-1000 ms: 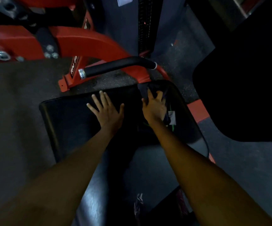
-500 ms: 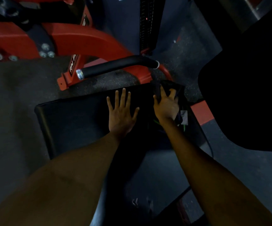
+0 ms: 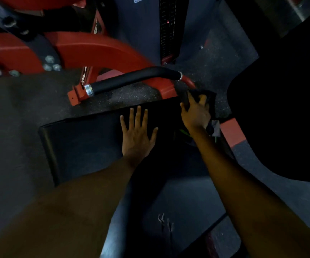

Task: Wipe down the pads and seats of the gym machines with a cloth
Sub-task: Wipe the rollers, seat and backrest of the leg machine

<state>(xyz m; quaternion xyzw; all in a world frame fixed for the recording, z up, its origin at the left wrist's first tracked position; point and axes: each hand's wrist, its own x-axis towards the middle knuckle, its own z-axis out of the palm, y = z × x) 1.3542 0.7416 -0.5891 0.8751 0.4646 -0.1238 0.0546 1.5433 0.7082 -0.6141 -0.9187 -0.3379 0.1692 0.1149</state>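
Note:
A black padded seat [image 3: 83,144] of a red gym machine lies below me. My left hand [image 3: 137,135] rests flat on the seat near its far edge, fingers straight and spread. My right hand [image 3: 196,113] grips a dark cloth [image 3: 209,97] at the seat's far right corner. A small white tag [image 3: 215,127] of the cloth shows beside my right wrist. Much of the cloth is hidden under the hand and lost in the dim light.
A black foam-covered handle [image 3: 131,81] on the red frame [image 3: 102,53] runs just beyond the seat. A large black pad [image 3: 280,118] fills the right side. A weight stack [image 3: 168,28] stands at the back. Speckled rubber floor [image 3: 13,108] surrounds the machine.
My right hand has pushed the cloth farther, toward the seat's far right corner. My left hand has slid rightward along the seat and now points straight ahead.

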